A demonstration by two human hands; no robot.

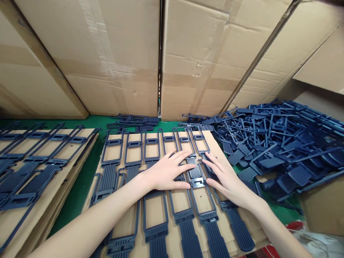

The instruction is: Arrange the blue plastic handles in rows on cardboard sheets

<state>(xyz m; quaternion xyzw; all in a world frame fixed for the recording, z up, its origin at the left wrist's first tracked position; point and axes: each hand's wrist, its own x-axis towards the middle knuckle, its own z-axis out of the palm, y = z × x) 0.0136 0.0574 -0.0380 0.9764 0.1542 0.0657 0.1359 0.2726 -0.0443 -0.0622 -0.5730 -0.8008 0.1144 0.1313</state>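
My left hand [172, 171] lies palm down with its fingers spread over the rows of dark blue plastic frames. Its thumb and index finger reach to the left side of one ribbed plastic frame piece [198, 182]. My right hand [227, 179] is at the other side of that piece, fingers apart, with fingertips at its right edge. Neither hand is wrapped round anything. Each piece has a rectangular wire-like loop and a ribbed flat tongue, such as the ribbed tongue [239, 229] below my right hand. The pieces lie side by side on a cardboard sheet [212, 141].
A large heap of loose dark blue pieces [271, 139] lies at the right. More pieces sit on a second cardboard stack [76, 154] at the left. Tall cardboard boxes [115, 61] stand behind the green table surface [94, 123]. Some loose pieces [134, 122] lie by the boxes.
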